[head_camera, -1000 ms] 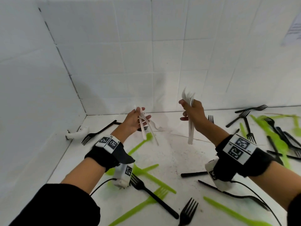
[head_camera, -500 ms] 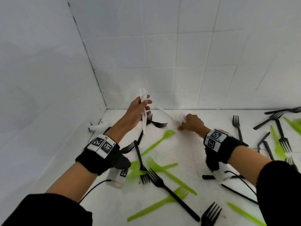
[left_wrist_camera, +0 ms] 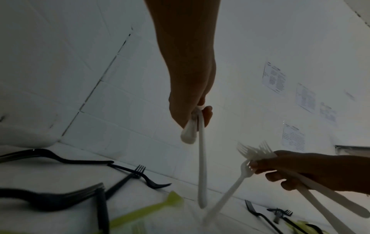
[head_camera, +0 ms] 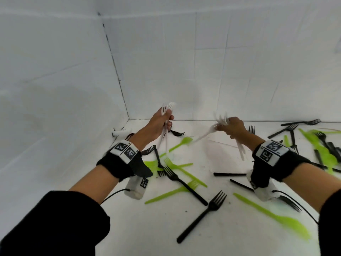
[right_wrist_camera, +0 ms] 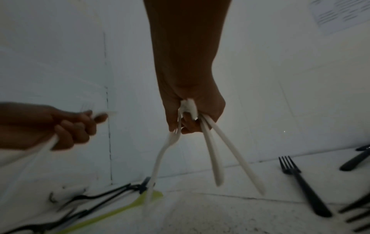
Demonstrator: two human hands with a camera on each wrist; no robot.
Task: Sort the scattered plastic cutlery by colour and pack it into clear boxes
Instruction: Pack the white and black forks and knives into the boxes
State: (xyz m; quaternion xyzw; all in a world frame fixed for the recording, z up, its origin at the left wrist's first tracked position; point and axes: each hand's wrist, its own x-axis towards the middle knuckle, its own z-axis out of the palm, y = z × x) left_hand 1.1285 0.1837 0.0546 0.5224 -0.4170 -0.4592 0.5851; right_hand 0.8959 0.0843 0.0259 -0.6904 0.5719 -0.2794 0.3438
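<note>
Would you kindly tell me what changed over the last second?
The right hand dipped to the table, took one more white fork and rose again with its bundle. The left hand kept gripping its white cutlery aloft. Black and green pieces stayed scattered.

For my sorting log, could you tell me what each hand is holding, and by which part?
Left hand grips white cutlery near the heads; right hand grips white forks just below the tines.

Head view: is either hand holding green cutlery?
No. The left hand and the right hand each grip only white cutlery, while the green pieces lie on the white surface.
</note>
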